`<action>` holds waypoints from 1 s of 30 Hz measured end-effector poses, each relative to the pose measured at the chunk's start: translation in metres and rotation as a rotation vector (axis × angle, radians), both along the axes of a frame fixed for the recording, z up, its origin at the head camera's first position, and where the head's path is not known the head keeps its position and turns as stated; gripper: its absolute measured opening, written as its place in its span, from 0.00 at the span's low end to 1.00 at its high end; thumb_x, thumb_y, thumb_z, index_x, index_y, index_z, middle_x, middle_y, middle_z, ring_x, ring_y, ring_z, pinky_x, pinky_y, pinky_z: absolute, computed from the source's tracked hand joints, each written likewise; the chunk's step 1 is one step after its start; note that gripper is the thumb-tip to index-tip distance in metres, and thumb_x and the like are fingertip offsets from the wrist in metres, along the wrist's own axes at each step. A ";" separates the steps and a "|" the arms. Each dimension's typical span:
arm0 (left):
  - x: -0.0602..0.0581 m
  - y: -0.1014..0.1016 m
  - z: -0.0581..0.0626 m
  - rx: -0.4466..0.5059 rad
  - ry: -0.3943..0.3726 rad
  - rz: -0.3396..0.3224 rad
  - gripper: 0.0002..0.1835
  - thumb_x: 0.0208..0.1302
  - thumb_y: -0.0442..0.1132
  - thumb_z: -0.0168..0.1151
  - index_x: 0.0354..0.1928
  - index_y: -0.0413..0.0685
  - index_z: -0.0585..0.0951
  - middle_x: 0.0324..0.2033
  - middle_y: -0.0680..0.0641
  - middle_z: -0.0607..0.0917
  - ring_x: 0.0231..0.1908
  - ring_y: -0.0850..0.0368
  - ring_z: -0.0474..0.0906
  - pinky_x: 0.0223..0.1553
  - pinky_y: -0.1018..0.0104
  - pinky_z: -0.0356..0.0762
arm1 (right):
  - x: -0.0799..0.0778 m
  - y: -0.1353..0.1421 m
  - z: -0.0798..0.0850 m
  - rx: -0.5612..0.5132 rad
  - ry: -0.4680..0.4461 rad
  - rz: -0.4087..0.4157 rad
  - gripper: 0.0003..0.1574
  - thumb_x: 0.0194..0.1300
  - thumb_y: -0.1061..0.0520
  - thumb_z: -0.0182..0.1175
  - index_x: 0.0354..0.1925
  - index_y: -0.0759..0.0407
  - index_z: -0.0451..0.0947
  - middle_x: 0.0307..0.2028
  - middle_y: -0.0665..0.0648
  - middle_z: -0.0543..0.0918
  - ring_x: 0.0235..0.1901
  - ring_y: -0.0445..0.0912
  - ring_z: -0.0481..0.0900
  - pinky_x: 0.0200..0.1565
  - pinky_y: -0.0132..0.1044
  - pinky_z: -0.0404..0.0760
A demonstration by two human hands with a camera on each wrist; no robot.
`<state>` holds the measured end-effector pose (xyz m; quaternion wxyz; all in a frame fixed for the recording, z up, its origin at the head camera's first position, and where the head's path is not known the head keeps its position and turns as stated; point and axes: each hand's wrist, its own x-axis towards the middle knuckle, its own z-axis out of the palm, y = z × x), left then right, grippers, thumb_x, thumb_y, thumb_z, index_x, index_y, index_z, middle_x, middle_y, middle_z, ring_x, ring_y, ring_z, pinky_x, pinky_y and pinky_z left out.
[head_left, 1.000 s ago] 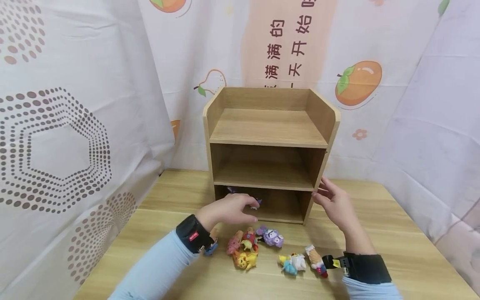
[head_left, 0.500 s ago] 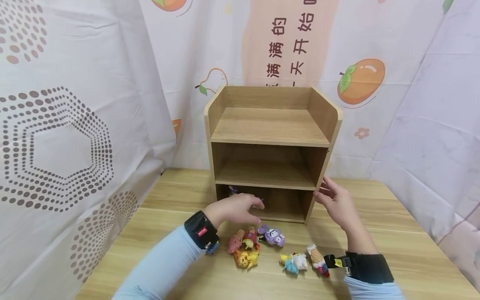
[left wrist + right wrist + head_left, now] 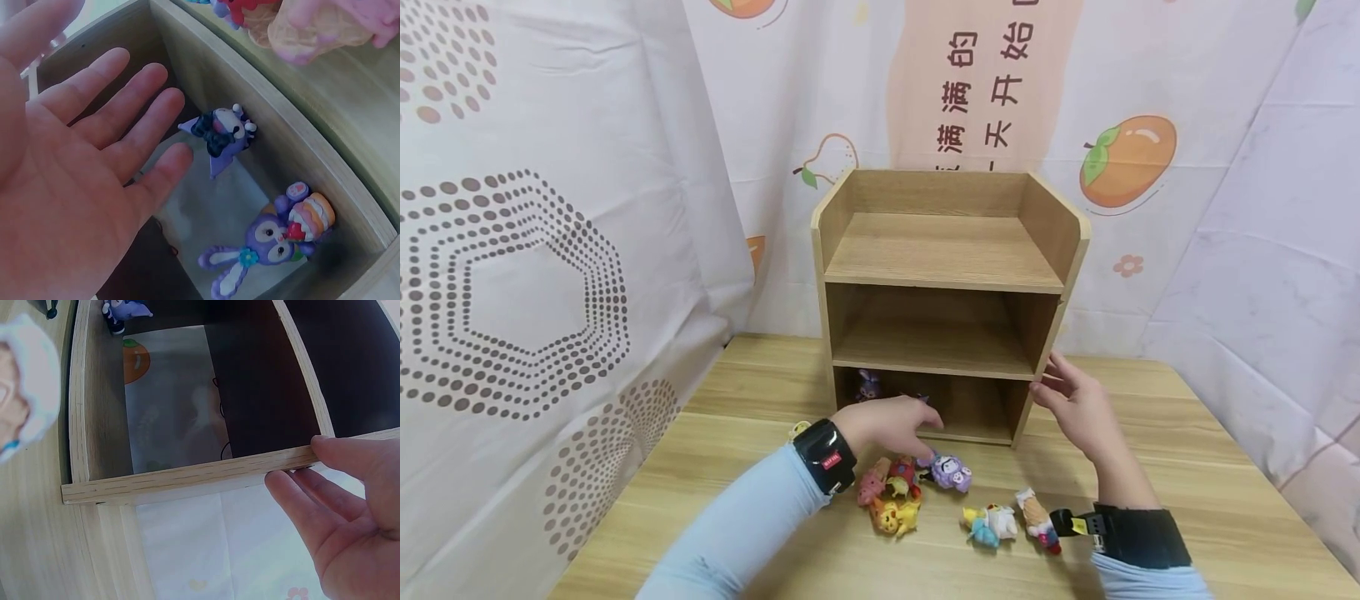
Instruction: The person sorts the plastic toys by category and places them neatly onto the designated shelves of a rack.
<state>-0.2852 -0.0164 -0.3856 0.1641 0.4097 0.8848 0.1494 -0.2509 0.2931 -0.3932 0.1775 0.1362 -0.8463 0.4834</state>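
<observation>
My left hand (image 3: 891,425) hovers before the lowest compartment of a wooden shelf (image 3: 940,250); its fingers are extended and hold nothing. Inside that compartment, the left wrist view shows a purple rabbit figurine (image 3: 269,240) with a cake and blue flower. Beside it is a purple-and-white figurine (image 3: 228,134) with a dark bow. My right hand (image 3: 1078,412) grips the edge of the shelf's right side panel, thumb on the front edge and fingers on the outer face. A lilac figurine (image 3: 950,472) lies on the table just below my left hand.
Near the lilac one lie a yellow-orange figurine (image 3: 895,517), a pink figurine (image 3: 872,485) and a red one (image 3: 902,475). Farther right are a white-and-blue figurine (image 3: 990,525) and an ice-cream-cone figurine (image 3: 1037,521). Printed cloth (image 3: 535,292) hangs around the table.
My left hand has shifted right and slightly down, so the rabbit figurine shows more in the lowest compartment. My right hand stays on the side panel.
</observation>
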 end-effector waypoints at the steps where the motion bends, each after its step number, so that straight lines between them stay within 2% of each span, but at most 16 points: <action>1: 0.000 0.002 -0.001 -0.005 -0.009 0.001 0.27 0.64 0.46 0.71 0.64 0.47 0.79 0.59 0.53 0.82 0.59 0.61 0.76 0.60 0.67 0.73 | 0.000 0.000 0.000 0.001 0.000 0.000 0.44 0.71 0.67 0.62 0.78 0.61 0.55 0.65 0.75 0.72 0.59 0.66 0.77 0.43 0.24 0.81; 5: 0.002 0.007 -0.004 -0.016 -0.054 0.030 0.28 0.63 0.45 0.72 0.64 0.47 0.79 0.58 0.52 0.82 0.58 0.59 0.77 0.59 0.66 0.74 | 0.000 0.000 0.000 0.000 0.000 0.004 0.45 0.71 0.67 0.62 0.78 0.61 0.55 0.65 0.74 0.72 0.59 0.66 0.76 0.43 0.24 0.81; 8: 0.003 0.010 -0.007 -0.029 -0.061 0.039 0.28 0.62 0.45 0.72 0.64 0.47 0.79 0.58 0.51 0.82 0.57 0.58 0.77 0.58 0.66 0.75 | 0.000 0.000 0.000 0.000 -0.001 0.006 0.45 0.71 0.67 0.62 0.78 0.61 0.55 0.66 0.74 0.72 0.59 0.66 0.76 0.43 0.24 0.81; 15: 0.004 0.016 -0.013 -0.095 -0.016 0.024 0.30 0.63 0.47 0.72 0.65 0.47 0.79 0.59 0.51 0.83 0.58 0.60 0.77 0.61 0.66 0.72 | -0.001 0.001 0.000 0.010 -0.002 0.001 0.44 0.71 0.66 0.62 0.79 0.60 0.55 0.66 0.74 0.71 0.59 0.65 0.77 0.43 0.24 0.81; 20: 0.003 0.022 -0.018 -0.130 -0.016 0.035 0.31 0.61 0.47 0.74 0.65 0.48 0.79 0.59 0.53 0.82 0.58 0.60 0.77 0.61 0.65 0.72 | -0.001 0.002 0.000 0.009 -0.009 0.000 0.45 0.71 0.66 0.62 0.79 0.60 0.55 0.67 0.74 0.71 0.59 0.65 0.77 0.43 0.24 0.81; 30: 0.002 0.032 -0.023 -0.198 0.010 0.047 0.28 0.59 0.47 0.76 0.62 0.53 0.81 0.53 0.55 0.84 0.47 0.63 0.78 0.55 0.64 0.75 | -0.002 0.001 0.000 0.006 -0.008 0.001 0.44 0.71 0.66 0.62 0.78 0.60 0.55 0.66 0.74 0.72 0.59 0.66 0.77 0.43 0.23 0.81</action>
